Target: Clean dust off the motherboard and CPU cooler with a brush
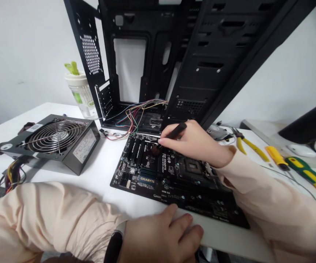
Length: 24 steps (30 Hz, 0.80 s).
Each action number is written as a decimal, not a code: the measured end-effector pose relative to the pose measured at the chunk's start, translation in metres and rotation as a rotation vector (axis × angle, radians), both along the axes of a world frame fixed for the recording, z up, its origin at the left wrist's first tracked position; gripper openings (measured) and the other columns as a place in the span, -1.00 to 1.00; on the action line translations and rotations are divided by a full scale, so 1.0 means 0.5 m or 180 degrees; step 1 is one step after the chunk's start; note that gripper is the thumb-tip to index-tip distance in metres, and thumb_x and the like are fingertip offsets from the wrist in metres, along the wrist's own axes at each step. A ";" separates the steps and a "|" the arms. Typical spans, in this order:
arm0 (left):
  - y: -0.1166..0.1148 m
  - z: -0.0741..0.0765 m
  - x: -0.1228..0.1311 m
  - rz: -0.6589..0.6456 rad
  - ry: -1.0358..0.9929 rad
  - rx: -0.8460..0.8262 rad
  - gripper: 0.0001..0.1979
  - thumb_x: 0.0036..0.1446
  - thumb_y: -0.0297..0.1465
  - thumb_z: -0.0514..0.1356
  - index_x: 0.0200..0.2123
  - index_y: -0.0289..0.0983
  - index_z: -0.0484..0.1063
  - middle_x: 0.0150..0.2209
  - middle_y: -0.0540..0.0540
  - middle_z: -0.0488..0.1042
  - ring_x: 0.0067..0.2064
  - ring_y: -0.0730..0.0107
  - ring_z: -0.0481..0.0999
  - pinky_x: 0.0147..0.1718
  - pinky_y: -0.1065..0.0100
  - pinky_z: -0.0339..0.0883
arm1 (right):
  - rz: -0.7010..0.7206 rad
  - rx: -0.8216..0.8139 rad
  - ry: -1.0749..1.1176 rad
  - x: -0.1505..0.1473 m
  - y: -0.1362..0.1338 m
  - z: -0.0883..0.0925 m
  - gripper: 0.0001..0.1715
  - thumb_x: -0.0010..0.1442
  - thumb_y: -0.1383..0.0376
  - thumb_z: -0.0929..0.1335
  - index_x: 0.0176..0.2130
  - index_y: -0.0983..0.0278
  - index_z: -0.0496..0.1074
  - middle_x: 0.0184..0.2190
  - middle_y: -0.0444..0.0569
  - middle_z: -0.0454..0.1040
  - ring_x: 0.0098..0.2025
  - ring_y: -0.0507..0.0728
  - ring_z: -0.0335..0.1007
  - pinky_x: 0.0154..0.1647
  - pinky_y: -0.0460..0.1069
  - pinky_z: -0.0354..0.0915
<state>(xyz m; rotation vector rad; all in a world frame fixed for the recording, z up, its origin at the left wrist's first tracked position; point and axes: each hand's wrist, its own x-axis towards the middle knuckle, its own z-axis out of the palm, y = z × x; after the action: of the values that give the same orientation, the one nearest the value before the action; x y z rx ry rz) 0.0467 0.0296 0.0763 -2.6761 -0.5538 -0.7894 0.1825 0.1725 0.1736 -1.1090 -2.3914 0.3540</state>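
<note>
A black motherboard (174, 179) marked GIGABYTE lies flat on the white table. My right hand (188, 140) grips a small brush (176, 131) by its black handle. The brush's dark, slightly blurred tip is down at the board, beside the expansion slots. At the table's front edge rests my left hand (165, 235), fingers extended and a little apart, just short of the board's near side. It holds nothing. My right forearm hides part of the board's right end.
An open black computer case (185, 65) stands behind the board, with thin coloured wires (133, 117) trailing out. Left is a power supply (61, 138); behind it, a bottle (79, 91). Pliers (252, 148), a yellow-handled screwdriver (276, 157) and a green-yellow tool (308, 173) lie right.
</note>
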 end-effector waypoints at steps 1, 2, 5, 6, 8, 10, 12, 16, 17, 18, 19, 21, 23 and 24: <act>0.000 0.000 0.000 -0.0006 0.0009 0.0024 -0.67 0.34 -0.37 -0.05 -0.14 -0.34 0.50 -0.13 -0.01 0.51 -0.12 0.36 0.44 -0.08 0.27 0.33 | 0.0008 -0.0064 -0.0097 -0.001 0.002 -0.002 -0.78 0.10 0.21 0.34 -0.44 0.27 0.53 -0.58 -0.17 0.49 -0.53 -0.02 0.33 -0.46 -0.11 0.18; 0.000 -0.001 0.000 -0.0007 0.0023 0.0038 -0.67 0.34 -0.36 -0.04 -0.14 -0.33 0.50 -0.12 -0.01 0.51 -0.11 0.36 0.44 -0.07 0.27 0.33 | -0.0032 -0.0084 -0.0184 -0.001 0.005 -0.005 -0.79 0.10 0.21 0.34 -0.44 0.26 0.53 -0.57 -0.17 0.49 -0.53 -0.02 0.34 -0.45 -0.11 0.19; 0.002 0.000 0.000 -0.0038 0.0026 0.0078 -0.68 0.33 -0.36 -0.03 -0.16 -0.31 0.51 -0.11 0.02 0.51 -0.11 0.36 0.44 -0.09 0.26 0.33 | -0.0267 -0.0015 -0.0305 0.001 0.015 -0.014 -0.79 0.12 0.20 0.34 -0.40 0.25 0.54 -0.54 -0.15 0.52 -0.50 0.00 0.37 -0.43 -0.09 0.19; 0.003 0.001 0.001 -0.0065 0.0020 0.0083 -0.68 0.33 -0.37 -0.04 -0.17 -0.31 0.51 -0.11 0.03 0.51 -0.11 0.36 0.44 -0.09 0.26 0.34 | -0.0310 0.0028 -0.0333 0.003 0.018 -0.016 -0.78 0.12 0.19 0.34 -0.39 0.24 0.55 -0.54 -0.14 0.52 -0.50 0.01 0.38 -0.43 -0.08 0.19; 0.004 0.001 0.001 -0.0055 -0.0004 0.0068 -0.67 0.34 -0.37 -0.05 -0.17 -0.31 0.51 -0.11 0.04 0.51 -0.10 0.37 0.45 -0.09 0.27 0.34 | -0.0307 0.0199 -0.0402 0.006 0.021 -0.017 -0.76 0.14 0.17 0.34 -0.37 0.24 0.55 -0.50 -0.12 0.54 -0.46 0.04 0.41 -0.38 -0.07 0.22; 0.003 0.001 0.002 -0.0004 -0.0024 0.0022 -0.68 0.34 -0.36 -0.04 -0.16 -0.32 0.50 -0.14 0.03 0.52 -0.10 0.39 0.45 -0.07 0.28 0.33 | -0.0266 0.0490 -0.0454 0.008 0.019 -0.015 -0.77 0.15 0.20 0.33 -0.36 0.25 0.54 -0.41 -0.09 0.57 -0.36 0.08 0.46 -0.28 -0.04 0.25; 0.001 0.000 0.002 0.0022 0.0003 -0.0003 -0.68 0.34 -0.35 -0.03 -0.13 -0.33 0.49 -0.16 0.00 0.53 -0.10 0.39 0.45 -0.05 0.28 0.31 | -0.0210 0.0692 -0.0406 0.009 0.015 -0.011 -0.79 0.15 0.22 0.33 -0.35 0.26 0.54 -0.36 -0.08 0.57 -0.29 0.10 0.47 -0.21 -0.03 0.25; -0.001 0.000 0.001 -0.0018 0.0029 0.0019 -0.68 0.34 -0.36 -0.03 -0.13 -0.34 0.49 -0.15 -0.04 0.52 -0.12 0.38 0.45 -0.07 0.28 0.32 | -0.0078 0.0395 -0.0088 0.004 0.003 0.000 -0.80 0.12 0.22 0.35 -0.39 0.26 0.54 -0.48 -0.15 0.54 -0.45 0.01 0.41 -0.35 -0.09 0.23; -0.001 0.000 0.001 -0.0019 0.0018 0.0000 -0.68 0.34 -0.37 -0.05 -0.14 -0.34 0.49 -0.15 -0.03 0.52 -0.12 0.39 0.45 -0.08 0.28 0.32 | -0.0041 0.0269 -0.0091 0.002 0.001 0.002 -0.80 0.12 0.21 0.35 -0.41 0.26 0.54 -0.52 -0.16 0.52 -0.49 -0.01 0.38 -0.39 -0.10 0.22; 0.000 0.001 0.000 0.0000 0.0002 -0.0018 -0.67 0.35 -0.37 -0.06 -0.14 -0.34 0.49 -0.15 -0.02 0.52 -0.13 0.39 0.45 -0.08 0.28 0.33 | -0.0013 0.0155 -0.0146 0.001 0.000 0.003 -0.79 0.11 0.20 0.35 -0.42 0.26 0.54 -0.56 -0.17 0.51 -0.52 -0.02 0.35 -0.42 -0.10 0.21; 0.000 0.001 0.000 0.0000 0.0008 -0.0027 -0.66 0.35 -0.37 -0.07 -0.14 -0.34 0.49 -0.15 -0.01 0.52 -0.13 0.39 0.46 -0.08 0.28 0.33 | -0.0004 0.0082 -0.0238 0.000 0.000 0.003 -0.78 0.11 0.19 0.35 -0.43 0.26 0.54 -0.58 -0.17 0.49 -0.53 -0.01 0.35 -0.43 -0.10 0.20; 0.000 0.001 0.000 -0.0005 0.0035 -0.0032 -0.66 0.35 -0.37 -0.07 -0.13 -0.35 0.48 -0.15 -0.01 0.52 -0.11 0.39 0.46 -0.06 0.27 0.33 | -0.0049 0.0115 -0.0434 0.000 0.003 0.000 -0.77 0.12 0.19 0.35 -0.42 0.26 0.55 -0.55 -0.13 0.52 -0.48 0.02 0.39 -0.38 -0.08 0.22; 0.000 0.000 0.001 0.0067 0.0008 -0.0045 -0.67 0.35 -0.35 -0.06 -0.12 -0.35 0.47 -0.19 -0.03 0.53 -0.12 0.41 0.46 -0.05 0.29 0.32 | -0.0126 0.0293 -0.0550 0.001 0.008 -0.006 -0.78 0.14 0.20 0.34 -0.39 0.25 0.56 -0.46 -0.10 0.56 -0.39 0.06 0.44 -0.30 -0.05 0.24; 0.000 -0.001 0.002 0.0109 -0.0019 -0.0052 -0.68 0.35 -0.35 -0.05 -0.12 -0.35 0.47 -0.21 -0.03 0.54 -0.14 0.42 0.47 -0.05 0.30 0.32 | -0.0142 0.0379 -0.0584 0.002 0.010 -0.009 -0.78 0.15 0.21 0.33 -0.38 0.24 0.56 -0.41 -0.10 0.57 -0.35 0.08 0.46 -0.26 -0.04 0.25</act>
<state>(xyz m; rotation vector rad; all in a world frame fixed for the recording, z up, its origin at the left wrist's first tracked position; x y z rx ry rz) 0.0475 0.0296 0.0761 -2.6725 -0.6086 -0.7869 0.1834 0.1777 0.1691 -1.1829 -2.5043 0.0966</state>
